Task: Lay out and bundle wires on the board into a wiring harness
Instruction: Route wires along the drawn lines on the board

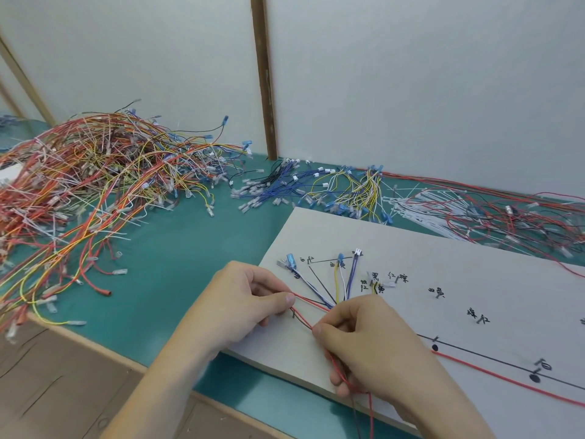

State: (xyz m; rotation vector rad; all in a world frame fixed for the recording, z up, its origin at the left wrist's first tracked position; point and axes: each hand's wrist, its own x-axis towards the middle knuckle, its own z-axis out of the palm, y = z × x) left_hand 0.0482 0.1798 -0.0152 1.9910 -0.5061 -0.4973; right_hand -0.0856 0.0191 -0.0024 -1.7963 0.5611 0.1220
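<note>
A white harness board [427, 264] with handwritten labels, drawn lines and small pegs lies on the green table. Several wires [342, 283], blue, white, yellow and black, fan out from one spot at the board's left end, tipped with blue and clear terminals. My left hand [240, 299] pinches red wires [308, 301] between thumb and fingers at the board's left edge. My right hand [376, 346] grips the same red and dark wires where the fan converges; they trail down past the board's front edge. One red wire [506, 380] runs along the drawn line to the right.
A big tangled heap of red, orange and yellow wires [95, 172] covers the table's left. Blue and yellow wire bunches [316, 188] lie behind the board. White cable ties [421, 207] and more red wires [506, 213] lie at the back right. A wall stands behind.
</note>
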